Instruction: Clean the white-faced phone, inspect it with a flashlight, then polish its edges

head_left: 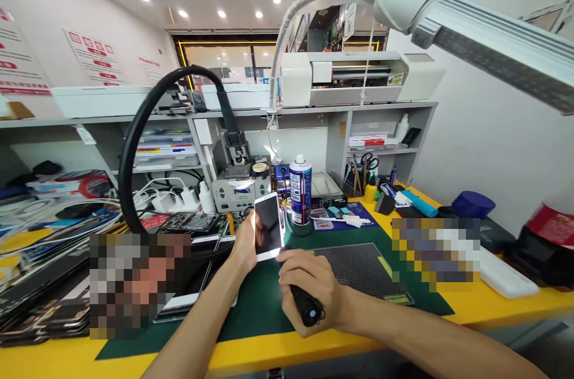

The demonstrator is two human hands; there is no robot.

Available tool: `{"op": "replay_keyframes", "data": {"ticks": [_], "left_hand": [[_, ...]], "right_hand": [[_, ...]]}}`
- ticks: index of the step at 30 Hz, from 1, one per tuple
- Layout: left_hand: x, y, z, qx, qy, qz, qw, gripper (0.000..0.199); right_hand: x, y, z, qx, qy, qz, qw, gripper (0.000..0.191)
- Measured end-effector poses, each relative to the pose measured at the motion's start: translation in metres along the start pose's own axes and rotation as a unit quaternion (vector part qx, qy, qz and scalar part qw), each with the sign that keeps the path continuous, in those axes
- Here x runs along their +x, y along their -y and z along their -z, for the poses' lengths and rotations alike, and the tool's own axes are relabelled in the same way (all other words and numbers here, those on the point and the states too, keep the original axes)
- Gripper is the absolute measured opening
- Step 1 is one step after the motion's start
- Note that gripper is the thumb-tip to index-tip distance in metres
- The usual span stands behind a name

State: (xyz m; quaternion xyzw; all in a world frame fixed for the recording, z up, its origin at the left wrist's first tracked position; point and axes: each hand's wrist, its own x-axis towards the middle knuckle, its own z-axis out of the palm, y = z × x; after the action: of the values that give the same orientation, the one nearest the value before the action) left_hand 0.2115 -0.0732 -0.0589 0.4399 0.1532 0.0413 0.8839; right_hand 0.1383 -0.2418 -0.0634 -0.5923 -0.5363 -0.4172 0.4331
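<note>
My left hand point(244, 243) grips a white smartphone point(268, 228) by its left side, above the green mat point(264, 307). The phone is tilted, its dark screen turned toward me, and its edges are brightly lit. My right hand point(311, 286) is wrapped round a small black flashlight point(307, 306). Its rear end, with a pale blue button and a short cord loop, points toward me. The fingers of that hand are close to the phone's lower right corner. The flashlight's front end is hidden behind my fingers.
A blue spray can point(300, 192) stands just behind the phone. A perforated pad point(363, 271) lies right of my right hand. Stacked phones and parts point(49, 307) crowd the left. A black hose point(123, 158) arches there from the grey soldering station point(240, 192). A lamp point(493, 38) hangs overhead.
</note>
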Motion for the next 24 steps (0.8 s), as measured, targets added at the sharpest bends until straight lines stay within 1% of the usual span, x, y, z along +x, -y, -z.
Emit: {"op": "replay_keyframes", "data": {"ticks": [2, 3, 7, 10, 14, 17, 19, 21, 24], "left_hand": [[0.001, 0.0, 0.002, 0.009, 0.0, 0.014, 1.0, 0.035], [0.0, 0.0, 0.002, 0.011, 0.009, 0.026, 1.0, 0.036], [-0.009, -0.007, -0.002, 0.014, 0.076, 0.068, 0.995, 0.039], [-0.016, -0.01, -0.006, 0.013, 0.12, 0.08, 0.989, 0.04], [-0.018, -0.01, -0.005, 0.016, 0.155, 0.078, 0.985, 0.043], [-0.017, -0.007, -0.002, 0.024, 0.177, 0.073, 0.981, 0.047], [-0.016, -0.006, -0.001, 0.025, 0.19, 0.065, 0.979, 0.046], [-0.015, -0.004, -0.001, 0.022, 0.197, 0.05, 0.979, 0.043], [-0.013, -0.002, 0.0, 0.02, 0.189, 0.025, 0.981, 0.037]], "right_hand": [[0.002, 0.002, 0.001, 0.005, -0.004, 0.006, 1.0, 0.021], [0.003, 0.004, 0.001, 0.006, -0.006, 0.011, 1.0, 0.021], [0.001, 0.006, 0.003, 0.012, 0.0, 0.033, 0.999, 0.027], [-0.003, 0.006, 0.004, 0.01, 0.008, 0.028, 1.0, 0.031], [-0.007, 0.005, 0.004, 0.008, 0.016, 0.027, 0.999, 0.034], [-0.008, 0.004, 0.004, 0.009, 0.021, 0.034, 0.999, 0.033], [-0.008, 0.004, 0.003, 0.014, 0.016, 0.036, 0.999, 0.032], [-0.007, 0.003, 0.002, 0.017, 0.008, 0.035, 0.999, 0.031], [-0.004, 0.004, 0.003, 0.017, 0.009, 0.039, 0.999, 0.03]]}}
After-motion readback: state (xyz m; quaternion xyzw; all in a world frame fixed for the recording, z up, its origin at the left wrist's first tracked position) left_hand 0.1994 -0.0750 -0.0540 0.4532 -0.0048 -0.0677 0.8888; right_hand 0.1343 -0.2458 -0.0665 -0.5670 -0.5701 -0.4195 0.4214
